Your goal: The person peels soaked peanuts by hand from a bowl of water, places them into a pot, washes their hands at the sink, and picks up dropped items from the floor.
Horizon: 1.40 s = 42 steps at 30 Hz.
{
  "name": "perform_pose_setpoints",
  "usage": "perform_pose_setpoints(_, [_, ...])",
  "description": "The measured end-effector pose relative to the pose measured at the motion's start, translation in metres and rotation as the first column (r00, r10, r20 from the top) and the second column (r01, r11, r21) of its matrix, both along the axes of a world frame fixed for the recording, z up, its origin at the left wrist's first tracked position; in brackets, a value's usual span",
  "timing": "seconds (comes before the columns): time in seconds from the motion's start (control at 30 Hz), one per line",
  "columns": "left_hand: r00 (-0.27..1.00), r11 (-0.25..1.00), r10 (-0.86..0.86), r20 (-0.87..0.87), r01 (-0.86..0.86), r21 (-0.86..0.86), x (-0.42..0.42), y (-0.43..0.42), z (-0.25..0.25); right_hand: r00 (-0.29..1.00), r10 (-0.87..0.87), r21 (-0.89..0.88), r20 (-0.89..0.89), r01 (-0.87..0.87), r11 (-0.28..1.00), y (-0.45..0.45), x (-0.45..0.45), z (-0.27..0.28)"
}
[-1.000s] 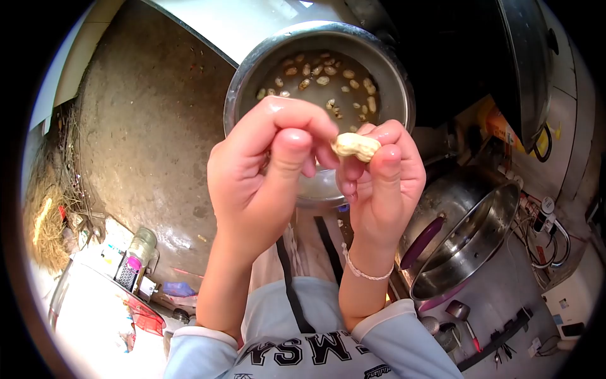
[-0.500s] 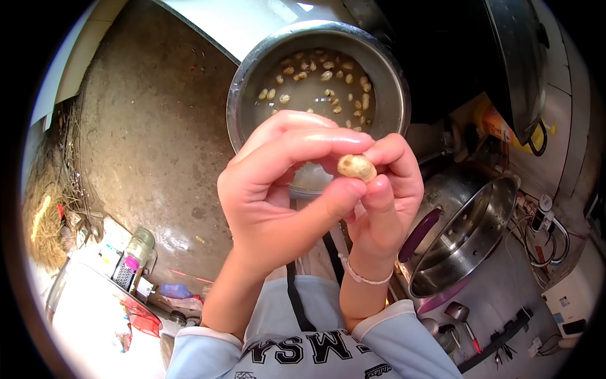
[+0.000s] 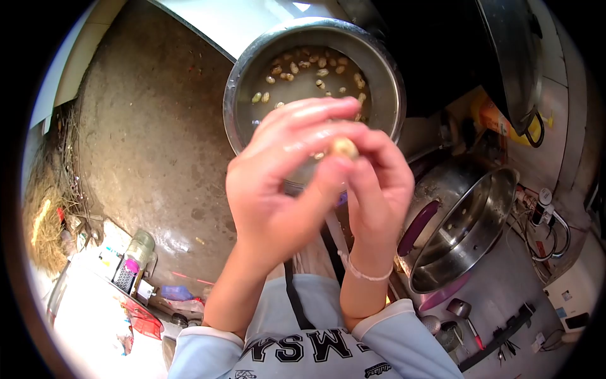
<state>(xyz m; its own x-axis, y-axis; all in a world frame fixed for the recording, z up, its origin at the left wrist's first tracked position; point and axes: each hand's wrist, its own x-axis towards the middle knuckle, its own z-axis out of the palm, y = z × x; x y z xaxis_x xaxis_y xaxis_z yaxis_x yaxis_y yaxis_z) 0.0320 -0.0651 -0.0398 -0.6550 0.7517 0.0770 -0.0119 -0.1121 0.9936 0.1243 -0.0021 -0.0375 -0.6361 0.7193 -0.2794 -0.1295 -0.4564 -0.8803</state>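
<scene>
A pale peanut is pinched between the fingertips of both hands, seen end-on and slightly blurred. My left hand has its thumb and forefinger closed on it from the left. My right hand, with a braided bracelet at the wrist, grips it from the right. Behind and partly under the hands stands a large metal basin of murky water, where several peanuts lie.
A metal pot with a purple handle sits at the right, near utensils and cables. A glass jar and a blue item lie at the lower left. A dark lid stands upper right.
My left hand has come over to the peanut, which my right hand held alone at first. The peanut has turned end-on and moved slightly up and left since half a second ago.
</scene>
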Motion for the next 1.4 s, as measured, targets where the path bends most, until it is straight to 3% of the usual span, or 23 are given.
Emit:
perform_pose_setpoints(0.03, [0.998,0.998,0.058,-0.010,-0.059,-0.038,0.000,0.000,-0.005,0.991,0.046,0.073,0.128,-0.056,0.996,0.005,-0.001,-0.010])
perform_pose_setpoints(0.1, [0.961,0.989,0.141,0.237,-0.125,-0.082,0.002,-0.002,-0.002,0.895,0.024,0.193,0.446,-0.122,0.974,0.010,-0.003,-0.058])
perform_pose_setpoints(0.13, [0.961,0.989,0.141,0.236,-0.125,-0.082,0.001,-0.002,-0.003,0.895,0.023,0.193,0.445,-0.122,0.974,0.010,-0.001,-0.079])
perform_pose_setpoints(0.17, [0.954,0.983,0.165,0.249,-0.140,-0.115,0.000,-0.004,-0.005,0.731,-0.133,0.510,0.669,-0.322,0.798,0.009,0.001,-0.096])
perform_pose_setpoints(0.2, [0.946,0.976,0.189,0.263,-0.153,-0.152,0.000,-0.006,-0.008,0.539,-0.372,0.653,0.755,-0.569,0.500,0.009,0.003,-0.111])
perform_pose_setpoints(0.23, [0.945,0.975,0.193,0.265,-0.155,-0.158,-0.002,-0.008,-0.013,0.538,-0.366,0.648,0.759,-0.572,0.503,0.010,0.001,-0.118])
perform_pose_setpoints(0.3, [0.851,0.969,0.219,0.477,-0.130,-0.212,-0.007,-0.014,-0.026,0.438,-0.339,0.544,0.833,-0.531,0.650,0.013,-0.005,-0.130])
perform_pose_setpoints(0.33, [0.829,0.965,0.223,0.512,-0.114,-0.236,-0.008,-0.014,-0.029,0.510,-0.030,0.263,0.860,-0.390,0.883,0.021,-0.006,-0.127])
perform_pose_setpoints(0.37, [0.830,0.965,0.223,0.512,-0.115,-0.235,-0.010,-0.015,-0.031,0.723,0.160,-0.017,0.672,-0.201,0.980,0.027,-0.010,-0.118])
perform_pose_setpoints(0.43, [0.784,0.979,0.179,0.594,-0.086,-0.182,-0.009,-0.018,-0.033,0.913,0.091,-0.049,0.399,-0.078,0.996,0.026,-0.019,-0.077])
perform_pose_setpoints(0.67, [0.778,0.986,0.165,0.607,-0.111,-0.126,-0.013,-0.020,-0.017,0.985,0.020,0.011,0.173,-0.022,1.000,0.010,-0.030,-0.011])
perform_pose_setpoints(0.73, [0.787,0.988,0.156,0.597,-0.115,-0.106,-0.014,-0.023,-0.014,0.999,0.016,0.146,0.039,-0.021,0.989,0.010,-0.028,-0.006])
perform_pose_setpoints(0.83, [0.770,0.978,0.208,0.603,-0.171,-0.120,-0.012,-0.021,0.000,0.999,0.041,0.147,-0.014,-0.038,0.988,0.004,-0.027,0.001])
perform_pose_setpoints(0.9, [0.759,0.983,0.174,0.627,-0.176,-0.060,-0.008,-0.022,0.002,0.998,0.056,0.238,0.011,-0.057,0.970,0.000,-0.029,0.002])
perform_pose_setpoints(1.03, [0.857,0.974,0.224,0.463,-0.209,-0.085,-0.005,-0.022,0.000,0.992,-0.077,0.103,0.097,0.066,0.992,-0.006,-0.034,0.012])
perform_pose_setpoints(1.13, [0.879,0.973,0.229,0.418,-0.220,-0.070,-0.004,-0.022,-0.001,0.996,0.044,0.315,0.079,-0.067,0.947,-0.003,-0.029,0.005])
perform_pose_setpoints(1.4, [0.970,0.984,0.179,0.164,-0.173,-0.049,-0.003,-0.023,-0.003,0.979,-0.026,0.485,0.201,-0.076,0.871,-0.002,-0.027,0.018])
